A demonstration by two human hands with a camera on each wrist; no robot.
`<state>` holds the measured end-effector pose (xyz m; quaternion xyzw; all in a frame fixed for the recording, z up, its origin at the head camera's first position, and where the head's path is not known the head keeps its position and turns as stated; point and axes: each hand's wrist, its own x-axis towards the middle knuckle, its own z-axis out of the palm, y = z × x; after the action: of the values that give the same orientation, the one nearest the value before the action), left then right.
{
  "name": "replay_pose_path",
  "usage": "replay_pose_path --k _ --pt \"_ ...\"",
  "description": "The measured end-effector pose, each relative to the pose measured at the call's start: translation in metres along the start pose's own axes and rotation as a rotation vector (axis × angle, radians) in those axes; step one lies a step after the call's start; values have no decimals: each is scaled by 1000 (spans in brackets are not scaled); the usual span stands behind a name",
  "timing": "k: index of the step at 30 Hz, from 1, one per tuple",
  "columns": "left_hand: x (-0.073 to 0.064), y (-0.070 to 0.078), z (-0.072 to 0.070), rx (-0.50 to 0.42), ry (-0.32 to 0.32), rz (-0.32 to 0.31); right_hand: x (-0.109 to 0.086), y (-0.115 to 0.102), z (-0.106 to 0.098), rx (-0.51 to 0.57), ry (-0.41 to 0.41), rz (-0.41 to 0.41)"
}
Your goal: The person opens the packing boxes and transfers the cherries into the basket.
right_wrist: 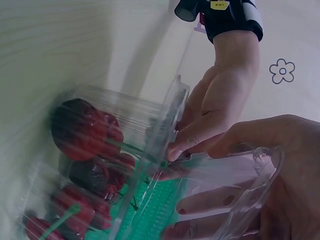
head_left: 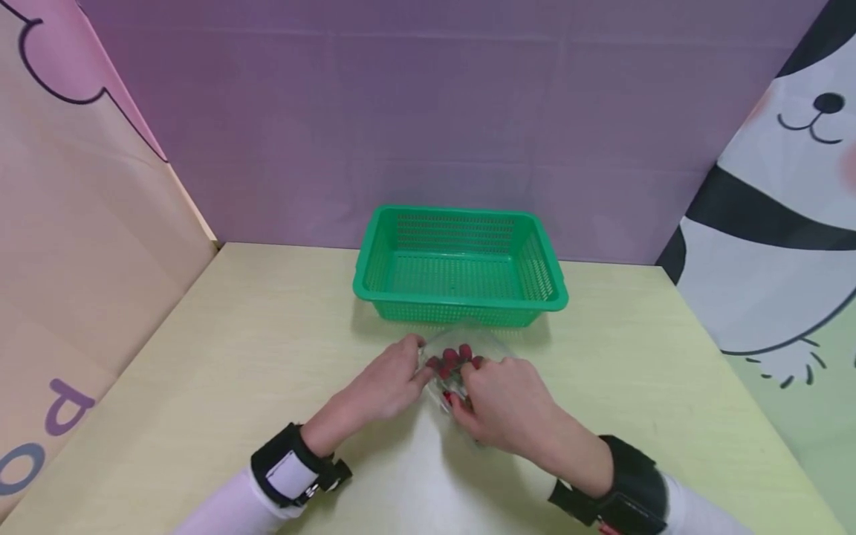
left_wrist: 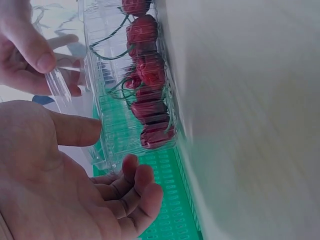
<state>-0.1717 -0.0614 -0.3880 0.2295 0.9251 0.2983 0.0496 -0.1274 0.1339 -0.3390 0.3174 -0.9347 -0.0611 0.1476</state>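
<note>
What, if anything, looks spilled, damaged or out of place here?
Nothing stands out. The cherries sit inside the clear box, with none seen spilled; the right hand holds the raised lid, and the green basket stands upright behind.

You've bare hands, L hand (head_left: 383, 383) & R hand (head_left: 507, 405), pale lilac sleeves (head_left: 227, 505) & blk wrist straps (head_left: 635, 479), L strap (head_left: 274, 455) w/ white patch (head_left: 291, 475) + sm. yellow tag (right_wrist: 220, 5), R w/ red bit (head_left: 607, 529).
</note>
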Motion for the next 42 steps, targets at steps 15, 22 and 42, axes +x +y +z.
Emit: replay_pose_path --k 15,22,42 --pt "2 -5 -4 -103 -33 -35 0 7 -13 87 16 -13" --pt "1 -7 -6 -126 -30 -25 2 12 -23 174 14 29" --pt "7 -3 -12 -112 14 -25 5 31 -43 334 81 64"
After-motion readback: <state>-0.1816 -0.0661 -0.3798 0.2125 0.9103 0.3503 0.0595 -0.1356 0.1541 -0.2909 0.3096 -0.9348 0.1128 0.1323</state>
